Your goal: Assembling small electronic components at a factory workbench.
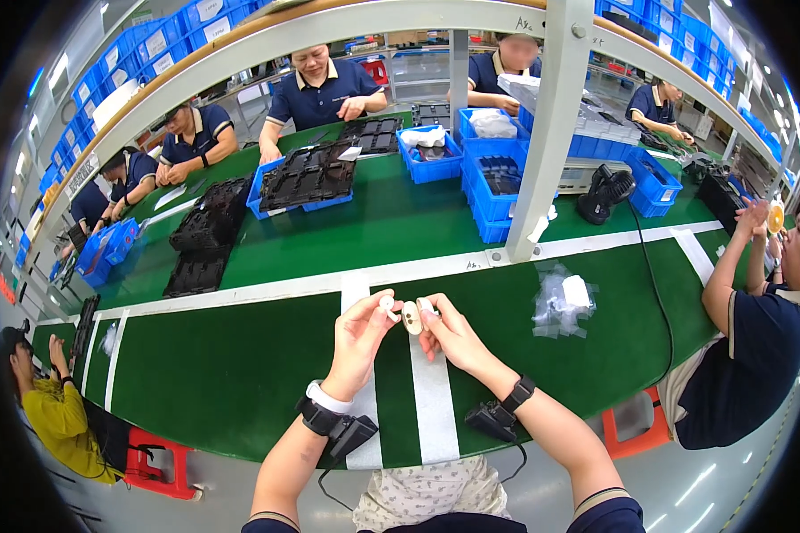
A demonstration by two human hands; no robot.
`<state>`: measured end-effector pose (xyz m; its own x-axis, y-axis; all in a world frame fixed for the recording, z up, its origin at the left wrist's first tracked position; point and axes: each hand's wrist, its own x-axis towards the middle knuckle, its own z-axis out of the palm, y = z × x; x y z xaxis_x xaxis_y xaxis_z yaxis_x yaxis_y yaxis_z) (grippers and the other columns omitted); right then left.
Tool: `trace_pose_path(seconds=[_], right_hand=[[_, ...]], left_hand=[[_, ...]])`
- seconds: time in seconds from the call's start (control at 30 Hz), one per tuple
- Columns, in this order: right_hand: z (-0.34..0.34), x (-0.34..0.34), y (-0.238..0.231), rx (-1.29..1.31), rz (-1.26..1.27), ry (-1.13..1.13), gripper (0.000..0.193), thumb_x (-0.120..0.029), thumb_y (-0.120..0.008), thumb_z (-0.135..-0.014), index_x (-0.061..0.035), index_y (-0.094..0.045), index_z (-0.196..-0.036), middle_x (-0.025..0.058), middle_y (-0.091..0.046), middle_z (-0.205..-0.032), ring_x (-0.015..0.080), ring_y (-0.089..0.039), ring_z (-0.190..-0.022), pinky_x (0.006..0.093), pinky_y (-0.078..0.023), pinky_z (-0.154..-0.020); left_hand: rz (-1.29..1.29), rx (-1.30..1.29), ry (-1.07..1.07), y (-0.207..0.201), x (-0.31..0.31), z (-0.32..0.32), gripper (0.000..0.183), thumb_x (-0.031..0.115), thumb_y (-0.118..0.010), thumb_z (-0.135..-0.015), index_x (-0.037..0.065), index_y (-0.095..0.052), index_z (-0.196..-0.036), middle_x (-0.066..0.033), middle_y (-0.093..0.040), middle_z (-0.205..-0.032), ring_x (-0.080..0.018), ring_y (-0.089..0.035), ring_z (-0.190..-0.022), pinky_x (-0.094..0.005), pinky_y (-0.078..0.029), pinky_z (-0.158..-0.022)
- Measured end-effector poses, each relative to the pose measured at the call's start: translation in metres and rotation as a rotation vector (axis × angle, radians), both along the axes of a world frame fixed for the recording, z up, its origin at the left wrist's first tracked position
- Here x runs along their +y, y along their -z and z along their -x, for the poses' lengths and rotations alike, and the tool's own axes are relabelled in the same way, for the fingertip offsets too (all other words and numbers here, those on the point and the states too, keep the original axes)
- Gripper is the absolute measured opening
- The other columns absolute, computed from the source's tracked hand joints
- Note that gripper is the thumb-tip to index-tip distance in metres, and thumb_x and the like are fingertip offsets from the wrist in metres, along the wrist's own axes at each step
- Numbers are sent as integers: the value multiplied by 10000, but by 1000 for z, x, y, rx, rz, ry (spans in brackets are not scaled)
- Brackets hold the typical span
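Several co-workers in dark blue shirts sit around our long green conveyor table (240,373), which is marked with white stripes. Blue bins (493,191) and black moulded trays (307,173) crowd the far side, past a white post (551,133). Clear plastic bags (560,302) lie to our right. Just above the table, our left hand (360,338) pinches a small white part (388,305) in its fingertips. Our right hand (453,336) grips a small beige oval piece (412,317) touching it.
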<state>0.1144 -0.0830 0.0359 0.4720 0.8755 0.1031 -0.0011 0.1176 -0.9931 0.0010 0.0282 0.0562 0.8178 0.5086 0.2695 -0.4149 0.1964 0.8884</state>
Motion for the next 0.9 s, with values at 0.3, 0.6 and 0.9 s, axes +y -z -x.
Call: trace_pose_path(seconds=[0.3, 0.6, 0.9], right_hand=[[-1, 1, 0, 11, 11, -7, 186, -214, -367, -902, -45, -392, -974, 31, -483, -568, 89, -460, -450, 223, -383, -434], [-6, 3, 11, 13, 6, 27, 184, -207, -391, -894, -52, -395, -993, 21, -490, -568, 82, -466, -453, 214, -379, -423], [-6, 3, 6, -25, 27, 21, 238, -267, -409, -889, -52, -384, -988, 24, -483, -549, 79, -456, -439, 221, -372, -415]], left_hand=[[162, -77, 134, -2, -2, 2, 237, 170, -537, -834, 24, -556, -1019, -83, -537, -1039, -154, -503, -968, -316, -396, -871], [-250, -126, -27, -42, -9, 23, 92, 100, -586, -781, 22, -569, -827, -113, -535, -890, -205, -524, -855, -291, -447, -720], [-591, -635, 13, -155, -66, 132, 71, 180, -642, -719, 134, -595, -747, 54, -509, -809, -112, -477, -771, -259, -343, -692]])
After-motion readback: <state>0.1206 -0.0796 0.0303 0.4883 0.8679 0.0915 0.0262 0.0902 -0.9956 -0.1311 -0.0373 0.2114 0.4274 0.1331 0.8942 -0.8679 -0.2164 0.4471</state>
